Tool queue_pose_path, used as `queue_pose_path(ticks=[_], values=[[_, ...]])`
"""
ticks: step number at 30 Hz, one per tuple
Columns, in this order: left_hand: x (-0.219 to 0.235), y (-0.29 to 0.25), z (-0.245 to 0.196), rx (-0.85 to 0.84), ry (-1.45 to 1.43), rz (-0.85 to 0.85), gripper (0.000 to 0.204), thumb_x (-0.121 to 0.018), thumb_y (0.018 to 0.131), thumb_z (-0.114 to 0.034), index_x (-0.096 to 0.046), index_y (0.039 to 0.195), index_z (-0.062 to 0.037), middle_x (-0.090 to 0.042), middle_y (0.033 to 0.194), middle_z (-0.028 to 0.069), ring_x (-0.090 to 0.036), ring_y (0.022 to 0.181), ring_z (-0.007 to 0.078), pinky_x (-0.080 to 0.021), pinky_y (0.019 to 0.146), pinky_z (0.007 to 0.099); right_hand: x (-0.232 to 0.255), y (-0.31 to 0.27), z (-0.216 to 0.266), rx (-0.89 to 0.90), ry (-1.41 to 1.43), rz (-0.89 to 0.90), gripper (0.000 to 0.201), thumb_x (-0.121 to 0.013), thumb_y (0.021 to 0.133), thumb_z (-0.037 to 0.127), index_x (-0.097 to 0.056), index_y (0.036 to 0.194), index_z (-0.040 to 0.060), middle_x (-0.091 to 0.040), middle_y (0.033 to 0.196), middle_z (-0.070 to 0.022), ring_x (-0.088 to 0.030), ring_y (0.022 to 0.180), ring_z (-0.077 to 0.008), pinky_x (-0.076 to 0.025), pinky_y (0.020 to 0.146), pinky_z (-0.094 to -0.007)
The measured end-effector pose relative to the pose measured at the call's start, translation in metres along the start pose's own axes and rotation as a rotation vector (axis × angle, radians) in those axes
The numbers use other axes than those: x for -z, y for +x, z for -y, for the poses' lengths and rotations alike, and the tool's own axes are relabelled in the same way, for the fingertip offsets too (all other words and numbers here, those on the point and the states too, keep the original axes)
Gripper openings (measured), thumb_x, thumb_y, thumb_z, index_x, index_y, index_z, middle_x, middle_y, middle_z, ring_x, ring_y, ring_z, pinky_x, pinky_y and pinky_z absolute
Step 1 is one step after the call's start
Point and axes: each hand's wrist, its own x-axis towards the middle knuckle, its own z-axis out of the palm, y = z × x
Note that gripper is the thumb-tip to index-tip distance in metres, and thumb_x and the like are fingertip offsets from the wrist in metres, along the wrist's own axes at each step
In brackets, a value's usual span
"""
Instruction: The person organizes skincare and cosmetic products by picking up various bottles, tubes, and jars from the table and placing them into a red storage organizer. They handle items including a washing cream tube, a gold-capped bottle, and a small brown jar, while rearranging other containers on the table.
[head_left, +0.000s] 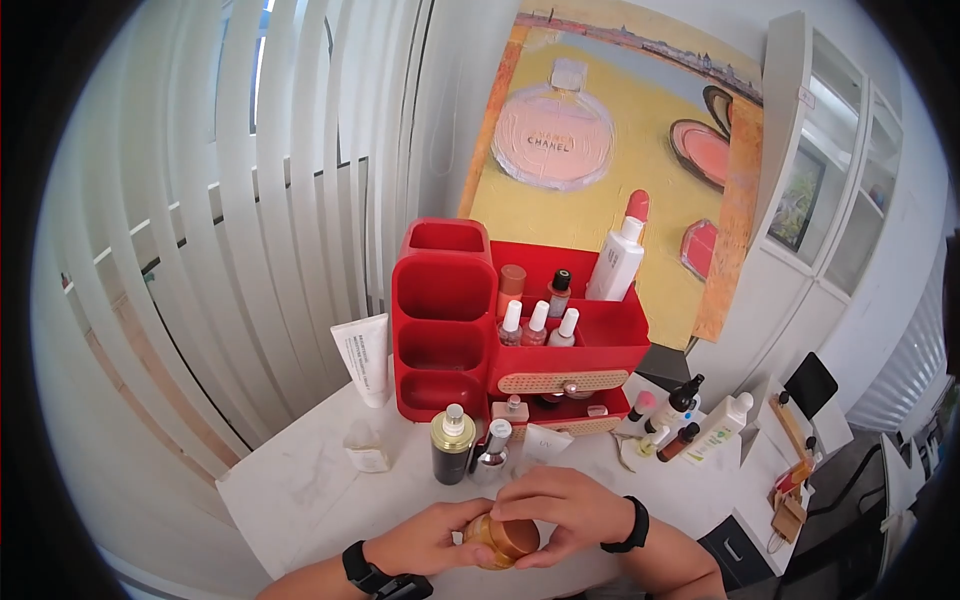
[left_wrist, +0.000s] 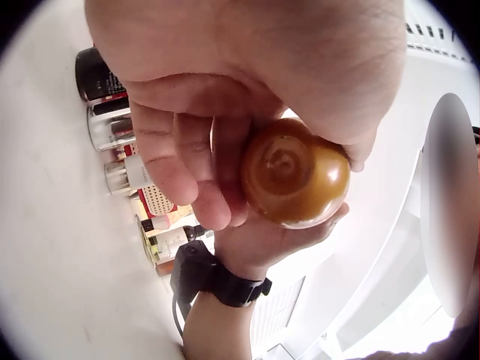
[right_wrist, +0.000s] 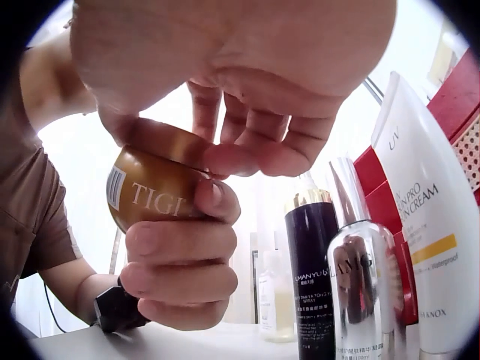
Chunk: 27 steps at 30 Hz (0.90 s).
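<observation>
A round amber jar (right_wrist: 154,196) lettered TIGI, with a brown lid (right_wrist: 171,144), is held over the near edge of the table. My left hand (head_left: 432,537) grips the jar's body, fingers wrapped around it in the right wrist view. From above, my right hand (head_left: 572,508) holds the lid between thumb and fingers. The jar's rounded base faces the camera in the left wrist view. Just beyond the hands stand a dark spray bottle (head_left: 453,450), a silver bottle (head_left: 492,452) and a white UV sunscreen tube (right_wrist: 424,202).
A red organizer (head_left: 445,300) with drawers and compartments holds nail polishes (head_left: 536,325) and a white bottle (head_left: 615,262). Left of it stands a white tube (head_left: 364,360), with a small clear bottle (head_left: 367,452) nearer. Several bottles, including a white-green one (head_left: 722,428), are at the right.
</observation>
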Motion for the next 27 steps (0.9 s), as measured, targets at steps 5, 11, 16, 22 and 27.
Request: queue_pose_path(ticks=[5, 11, 16, 22, 27], values=[[0.001, 0.004, -0.003, -0.019, 0.065, -0.070, 0.067, -0.080, 0.089, -0.035, -0.051, 0.139, -0.0007, -0.067, 0.119, 0.0133, -0.066, 0.108, 0.0211, -0.052, 0.096, 0.0345, -0.002, -0.005, 0.000, -0.053, -0.047, -0.038, 0.069, -0.092, 0.070, 0.040, -0.062, 0.124, 0.0102, -0.066, 0.118, -0.0111, -0.067, 0.094, -0.0309, -0.056, 0.077, -0.0380], [0.000, 0.005, 0.000, 0.004, 0.002, -0.144, 0.075, -0.088, 0.082, -0.030, -0.048, 0.139, -0.0021, -0.062, 0.124, 0.0130, -0.063, 0.113, 0.0212, -0.050, 0.100, 0.0355, -0.006, -0.004, 0.002, -0.151, -0.110, -0.084, 0.068, -0.092, 0.069, 0.042, -0.062, 0.120, 0.0076, -0.068, 0.104, -0.0108, -0.070, 0.084, -0.0295, -0.057, 0.070, -0.0362], [-0.004, 0.006, -0.004, -0.003, -0.092, -0.155, 0.079, -0.088, 0.082, -0.032, -0.045, 0.141, -0.0022, -0.058, 0.125, 0.0119, -0.059, 0.118, 0.0202, -0.047, 0.103, 0.0357, -0.015, -0.008, -0.005, -0.164, -0.057, -0.140, 0.069, -0.092, 0.068, 0.038, -0.064, 0.123, 0.0083, -0.068, 0.093, -0.0083, -0.068, 0.075, -0.0261, -0.055, 0.065, -0.0326], [-0.001, 0.005, 0.001, 0.050, -0.294, -0.085, 0.069, -0.075, 0.094, -0.033, -0.042, 0.145, -0.0004, -0.056, 0.129, 0.0113, -0.058, 0.116, 0.0200, -0.048, 0.099, 0.0349, -0.013, -0.007, -0.008, -0.114, -0.071, -0.129, 0.066, -0.086, 0.074, 0.034, -0.059, 0.129, 0.0084, -0.065, 0.097, -0.0109, -0.068, 0.080, -0.0291, -0.056, 0.067, -0.0340], [0.000, 0.004, -0.003, 0.028, -0.175, -0.106, 0.065, -0.073, 0.095, -0.028, -0.042, 0.144, -0.0002, -0.056, 0.129, 0.0112, -0.058, 0.115, 0.0186, -0.048, 0.097, 0.0342, -0.017, -0.009, -0.008, -0.163, 0.008, -0.149, 0.066, -0.085, 0.076, 0.034, -0.058, 0.130, 0.0082, -0.065, 0.101, -0.0128, -0.068, 0.081, -0.0285, -0.056, 0.068, -0.0336]])
